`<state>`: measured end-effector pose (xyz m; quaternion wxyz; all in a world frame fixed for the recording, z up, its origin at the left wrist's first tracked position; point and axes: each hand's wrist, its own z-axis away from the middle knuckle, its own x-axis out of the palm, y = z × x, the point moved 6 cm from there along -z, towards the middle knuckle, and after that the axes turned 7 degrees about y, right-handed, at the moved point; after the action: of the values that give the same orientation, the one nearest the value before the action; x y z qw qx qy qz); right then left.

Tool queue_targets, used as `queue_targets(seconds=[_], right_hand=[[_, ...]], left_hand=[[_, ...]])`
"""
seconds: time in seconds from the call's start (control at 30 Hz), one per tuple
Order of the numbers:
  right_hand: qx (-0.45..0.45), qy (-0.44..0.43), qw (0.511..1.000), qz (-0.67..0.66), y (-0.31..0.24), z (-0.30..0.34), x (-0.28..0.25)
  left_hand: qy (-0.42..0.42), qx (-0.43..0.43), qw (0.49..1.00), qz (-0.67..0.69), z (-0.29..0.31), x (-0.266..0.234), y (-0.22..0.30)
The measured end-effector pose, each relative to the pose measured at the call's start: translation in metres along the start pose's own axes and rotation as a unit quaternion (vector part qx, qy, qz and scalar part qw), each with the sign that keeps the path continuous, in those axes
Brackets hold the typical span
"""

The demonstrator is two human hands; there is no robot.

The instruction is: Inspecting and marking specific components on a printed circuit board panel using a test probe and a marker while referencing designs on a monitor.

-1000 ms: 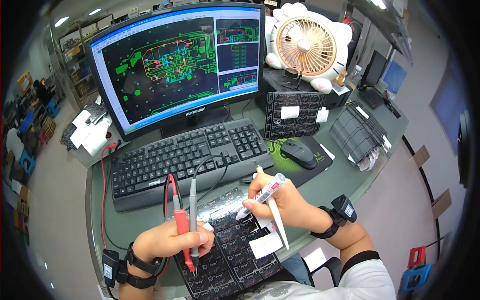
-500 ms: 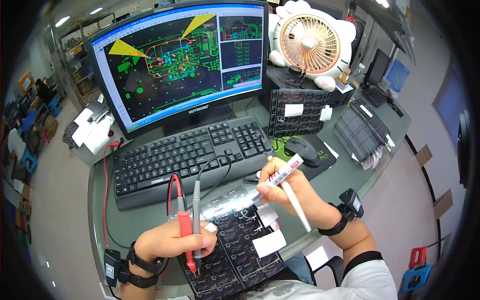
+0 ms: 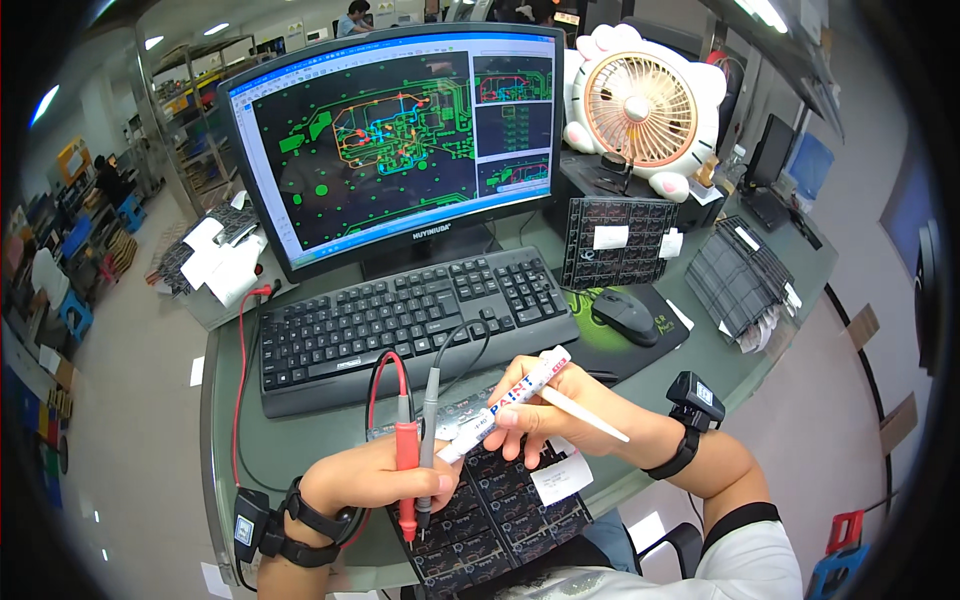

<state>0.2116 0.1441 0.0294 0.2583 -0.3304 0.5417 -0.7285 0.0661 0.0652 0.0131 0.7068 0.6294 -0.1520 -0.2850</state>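
Observation:
My left hand (image 3: 365, 475) is closed around two test probes, a red one (image 3: 407, 450) and a grey one (image 3: 429, 420), tips pointing down over a dark panel of circuit boards (image 3: 490, 530). A white paint marker (image 3: 515, 400) slants in my right hand (image 3: 590, 395), its lower end meeting the fingers of my left hand. That contact partly hides the marker's end, where a white cap seems to sit. Also between my right fingers is a slim white stick-like tool (image 3: 590, 415). A white paper label (image 3: 562, 480) lies on the panel's right side.
Behind my hands stand a black keyboard (image 3: 410, 320) and a monitor (image 3: 370, 150) with a circuit layout. To the right are a mouse (image 3: 625, 315), an upright board panel (image 3: 615, 240), a white fan (image 3: 640, 110) and a stack of panels (image 3: 740, 275). A red lead (image 3: 242, 390) runs along the left.
My right hand has brought the marker down and left until its end meets my left hand. Yellow wedges have vanished from the monitor. The whole view has shifted slightly.

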Motion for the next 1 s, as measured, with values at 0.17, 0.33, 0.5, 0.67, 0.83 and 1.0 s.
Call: queue_targets(seconds=[0.17,0.33,0.5,0.67,0.83,1.0], right_hand=[[-0.001,0.028,1.0,-0.004,0.006,-0.004,0.005],[-0.002,0.034,0.999,0.004,0.006,-0.003,0.005],[-0.192,0.205,0.96,-0.01,-0.041,0.006,-0.06],[-0.188,0.202,0.883,0.38,-0.049,0.012,-0.105],[-0.115,0.132,0.686,0.706,-0.011,-0.002,-0.093],[-0.165,0.187,0.694,0.675,-0.007,0.003,-0.089]], left_hand=[[0.056,-0.025,0.998,0.023,0.0,-0.002,-0.005],[0.065,-0.016,0.997,0.026,-0.001,-0.001,-0.003],[0.079,0.089,0.99,0.074,0.01,-0.019,0.007],[0.071,0.111,0.989,0.071,0.019,-0.021,0.025],[0.006,0.043,0.998,0.054,-0.008,0.003,0.013],[0.012,-0.034,0.999,0.033,-0.016,0.006,0.009]])
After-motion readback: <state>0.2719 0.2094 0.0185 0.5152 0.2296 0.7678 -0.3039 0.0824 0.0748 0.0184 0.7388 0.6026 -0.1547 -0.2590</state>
